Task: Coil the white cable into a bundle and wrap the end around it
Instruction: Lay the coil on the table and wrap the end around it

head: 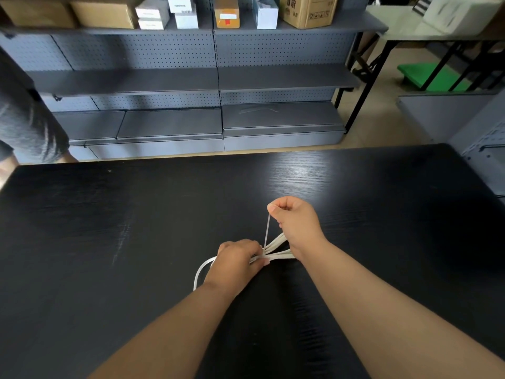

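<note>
The white cable (276, 248) is folded into a flat bundle of several strands over the black table (136, 228). My left hand (237, 262) grips the bundle at its middle, and a loop of cable sticks out to the left of that hand. My right hand (296, 222) pinches the free end between thumb and fingers, up and away from the bundle. That single strand runs taut from the right hand down to the spot my left hand holds. The bundle's right end is hidden behind my right wrist.
Grey pegboard shelving (191, 77) with cardboard boxes (103, 12) on top stands beyond the table's far edge. A person's dark sleeve (24, 127) shows at the far left. A folding table (410, 31) and a green object (437, 75) are at the back right.
</note>
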Demonstrator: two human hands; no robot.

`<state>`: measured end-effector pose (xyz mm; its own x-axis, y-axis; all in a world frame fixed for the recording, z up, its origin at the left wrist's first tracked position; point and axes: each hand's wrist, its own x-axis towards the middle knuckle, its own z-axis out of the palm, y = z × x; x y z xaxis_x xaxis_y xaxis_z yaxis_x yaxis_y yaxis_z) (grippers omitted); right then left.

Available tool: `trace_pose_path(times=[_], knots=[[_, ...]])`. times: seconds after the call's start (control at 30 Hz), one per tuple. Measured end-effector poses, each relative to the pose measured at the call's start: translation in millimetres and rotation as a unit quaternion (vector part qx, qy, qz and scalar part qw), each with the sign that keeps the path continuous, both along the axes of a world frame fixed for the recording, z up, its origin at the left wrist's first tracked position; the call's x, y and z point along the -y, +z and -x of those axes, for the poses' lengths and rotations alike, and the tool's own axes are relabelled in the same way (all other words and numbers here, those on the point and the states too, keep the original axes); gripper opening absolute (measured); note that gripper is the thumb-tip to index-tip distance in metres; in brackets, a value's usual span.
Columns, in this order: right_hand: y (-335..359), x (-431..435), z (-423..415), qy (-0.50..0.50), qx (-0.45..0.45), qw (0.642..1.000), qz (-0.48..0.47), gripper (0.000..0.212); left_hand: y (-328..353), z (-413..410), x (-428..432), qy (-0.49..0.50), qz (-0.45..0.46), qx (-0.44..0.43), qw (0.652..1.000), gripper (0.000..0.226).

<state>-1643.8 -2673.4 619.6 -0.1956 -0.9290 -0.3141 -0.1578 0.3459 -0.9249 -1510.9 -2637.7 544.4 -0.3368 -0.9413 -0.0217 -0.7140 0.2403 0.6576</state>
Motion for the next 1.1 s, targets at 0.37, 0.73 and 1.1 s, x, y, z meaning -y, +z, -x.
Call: trace_pose_path(times=[0.37, 0.73, 1.1], knots=[[3, -5, 3, 0.011, -0.009, 1.000, 0.014, 0.023, 0, -6, 6, -0.074, 0.050, 0.021, 0.996, 0.009], [2, -9, -2, 0.007, -0.005, 1.000, 0.024, 0.018, 2, -20, 12, -0.108, 0.063, 0.043, 0.991, 0.010], [-27, -23, 40, 0.381, -0.403, 0.832, -0.024, 0.071, 21, -33, 13, -0.101, 0.028, 0.096, 0.990, 0.025]])
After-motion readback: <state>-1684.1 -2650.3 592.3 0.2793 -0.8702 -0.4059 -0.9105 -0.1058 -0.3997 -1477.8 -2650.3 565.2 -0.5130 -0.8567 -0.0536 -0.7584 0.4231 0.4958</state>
